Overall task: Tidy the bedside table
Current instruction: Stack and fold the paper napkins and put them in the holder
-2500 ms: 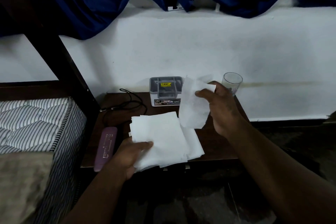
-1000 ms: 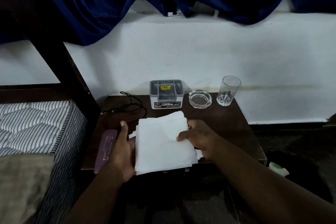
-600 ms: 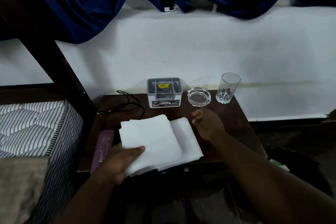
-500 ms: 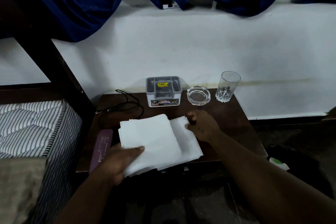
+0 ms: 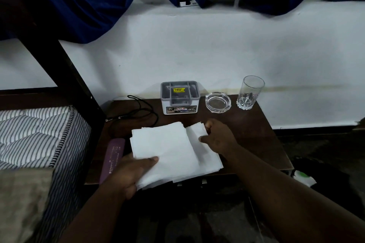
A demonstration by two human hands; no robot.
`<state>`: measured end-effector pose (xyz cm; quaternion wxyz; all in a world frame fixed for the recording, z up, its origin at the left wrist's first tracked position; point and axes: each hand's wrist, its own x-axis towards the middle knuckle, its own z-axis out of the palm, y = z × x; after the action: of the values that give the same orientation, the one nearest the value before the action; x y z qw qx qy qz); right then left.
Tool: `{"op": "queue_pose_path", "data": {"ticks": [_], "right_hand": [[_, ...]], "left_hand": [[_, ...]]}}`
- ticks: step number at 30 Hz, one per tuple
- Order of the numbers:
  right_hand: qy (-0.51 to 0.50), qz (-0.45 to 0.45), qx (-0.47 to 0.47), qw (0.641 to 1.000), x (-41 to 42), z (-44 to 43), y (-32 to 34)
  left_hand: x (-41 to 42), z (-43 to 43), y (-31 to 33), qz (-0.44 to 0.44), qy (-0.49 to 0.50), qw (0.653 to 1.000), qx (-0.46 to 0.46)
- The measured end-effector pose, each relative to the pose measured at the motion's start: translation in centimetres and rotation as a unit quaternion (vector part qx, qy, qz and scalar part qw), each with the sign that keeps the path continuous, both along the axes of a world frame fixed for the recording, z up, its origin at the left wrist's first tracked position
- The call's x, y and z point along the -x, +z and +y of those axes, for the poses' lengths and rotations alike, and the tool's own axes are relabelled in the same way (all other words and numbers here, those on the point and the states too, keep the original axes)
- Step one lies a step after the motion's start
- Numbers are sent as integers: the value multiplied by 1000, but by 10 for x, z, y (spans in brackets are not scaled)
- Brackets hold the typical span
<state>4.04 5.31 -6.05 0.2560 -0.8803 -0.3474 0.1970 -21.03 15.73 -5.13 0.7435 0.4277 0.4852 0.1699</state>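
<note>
A stack of white paper napkins (image 5: 167, 150) lies on the front of the dark wooden bedside table (image 5: 256, 134). My left hand (image 5: 128, 171) grips the stack's near left corner, thumb on top. Beneath and to the right a second layer of napkins (image 5: 207, 156) sticks out, and my right hand (image 5: 219, 136) pinches its far corner between thumb and fingers. A grey-lidded white box (image 5: 179, 97), a glass ashtray (image 5: 217, 102) and a drinking glass (image 5: 249, 92) stand in a row at the back.
A purple case (image 5: 113, 156) lies at the table's left front edge, beside a black cord (image 5: 138, 112). A striped mattress (image 5: 39, 136) and dark bed frame sit to the left. Blue curtains hang above the white wall. Dark floor lies to the right.
A single napkin held up by my right hand was laid on the stack. My left hand shifted the top stack leftward; my right hand came back and pinched the lower layer's far corner.
</note>
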Motion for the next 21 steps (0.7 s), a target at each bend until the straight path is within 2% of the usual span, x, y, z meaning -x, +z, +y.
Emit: {"op": "queue_pose_path", "data": {"ticks": [3, 7, 13, 17, 21], "right_hand": [[-45, 35, -33, 998, 5, -2, -5], [-65, 11, -59, 996, 9, -5, -11], [-111, 12, -159, 981, 12, 0, -6], [-106, 94, -170, 975, 15, -2, -12], [-102, 122, -178, 971, 13, -2, -9]], "left_hand": [[0, 1, -1, -3, 7, 1000, 2], [-1, 1, -2, -13, 9, 1000, 12], [0, 2, -2, -2, 13, 1000, 5], [-1, 2, -2, 6, 11, 1000, 4], [1, 2, -2, 3, 5, 1000, 1]]}}
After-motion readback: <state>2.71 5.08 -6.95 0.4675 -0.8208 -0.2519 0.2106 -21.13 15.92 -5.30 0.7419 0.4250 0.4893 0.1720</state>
